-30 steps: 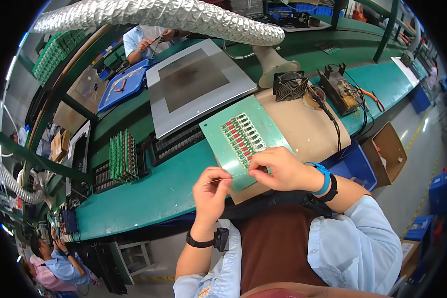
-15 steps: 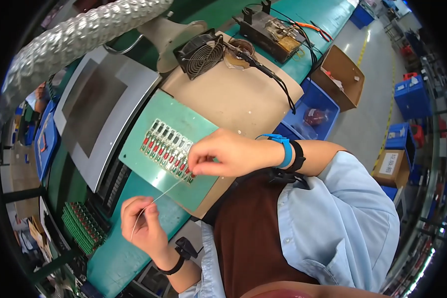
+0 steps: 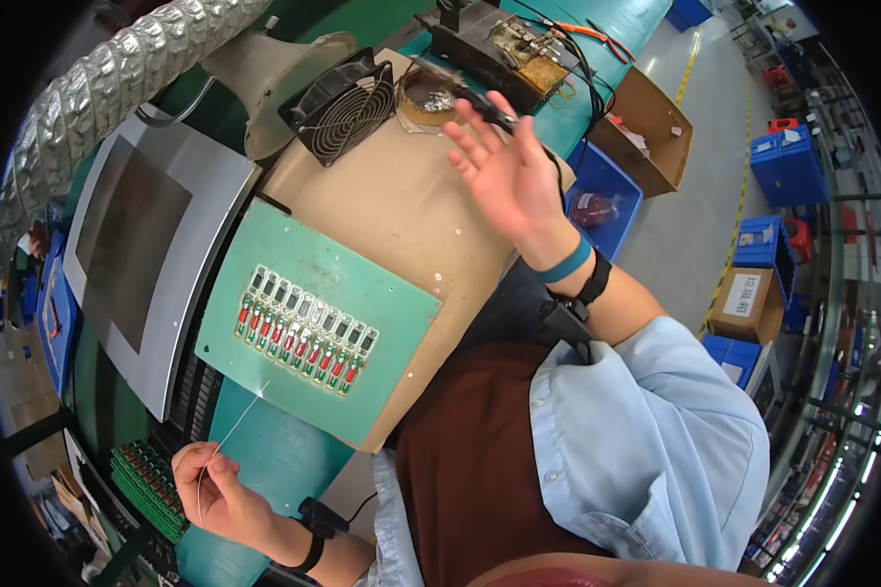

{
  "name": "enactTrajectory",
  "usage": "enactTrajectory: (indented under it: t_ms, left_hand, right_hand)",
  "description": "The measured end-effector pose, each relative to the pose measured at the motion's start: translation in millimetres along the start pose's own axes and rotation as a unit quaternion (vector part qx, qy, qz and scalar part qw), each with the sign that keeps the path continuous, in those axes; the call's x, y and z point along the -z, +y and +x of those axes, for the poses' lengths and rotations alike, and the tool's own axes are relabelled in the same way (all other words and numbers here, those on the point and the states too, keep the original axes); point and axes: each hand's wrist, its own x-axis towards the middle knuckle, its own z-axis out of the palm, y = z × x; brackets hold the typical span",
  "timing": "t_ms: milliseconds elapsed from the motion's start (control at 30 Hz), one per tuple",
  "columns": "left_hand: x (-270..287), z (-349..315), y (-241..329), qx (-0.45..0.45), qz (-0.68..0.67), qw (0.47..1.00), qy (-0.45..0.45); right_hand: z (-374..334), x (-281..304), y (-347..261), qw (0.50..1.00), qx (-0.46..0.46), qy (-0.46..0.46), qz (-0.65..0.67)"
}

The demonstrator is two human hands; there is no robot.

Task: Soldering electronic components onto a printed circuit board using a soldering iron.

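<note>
My left hand sits low at the left over the teal bench and pinches a thin strand of solder wire that runs up to the edge of a green fixture board. That board carries two rows of small red and green parts in its middle. My right hand is raised with its fingers spread, holding nothing, above the brown mat. It is close to the dark handle of a soldering iron and a round tin of metal wool.
A small black fan and a funnel with a ribbed silver duct stand behind the mat. A grey framed plate lies to the left. Green boards are stacked near my left hand. A cardboard box and blue bins stand on the right.
My right hand left the green board and rose toward the soldering iron, its fingers spreading. My left hand kept the wire and dropped lower left. My head turned further right.
</note>
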Motion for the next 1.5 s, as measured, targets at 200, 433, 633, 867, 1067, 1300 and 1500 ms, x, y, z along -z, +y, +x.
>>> enactTrajectory:
  t_ms: [200, 433, 633, 867, 1067, 1300, 1500]
  left_hand:
    - [7, 2, -2, 0.007, 0.022, 0.999, 0.024]
    - [15, 1, -9, 0.007, 0.033, 0.998, 0.043]
    - [22, -2, -9, 0.014, 0.046, 0.997, 0.054]
    - [22, -4, -11, 0.017, 0.051, 0.997, 0.053]
    - [25, -5, -12, 0.018, 0.060, 0.997, 0.054]
    - [29, -1, -11, 0.013, 0.075, 0.995, 0.067]
    - [39, 2, -7, 0.016, 0.096, 0.990, 0.097]
  right_hand:
    - [-12, 19, -34, 0.985, 0.111, -0.065, -0.112]
    - [-31, -3, -48, 0.968, 0.118, -0.163, -0.150]
    - [-38, -10, -45, 0.961, 0.118, -0.187, -0.167]
    - [-33, 12, -38, 0.874, 0.247, -0.089, -0.410]
    - [-41, 28, -35, 0.813, 0.201, 0.011, -0.547]
    - [-51, 16, -53, 0.918, 0.135, -0.037, -0.371]
    - [-61, -8, -41, 0.950, 0.099, -0.111, -0.273]
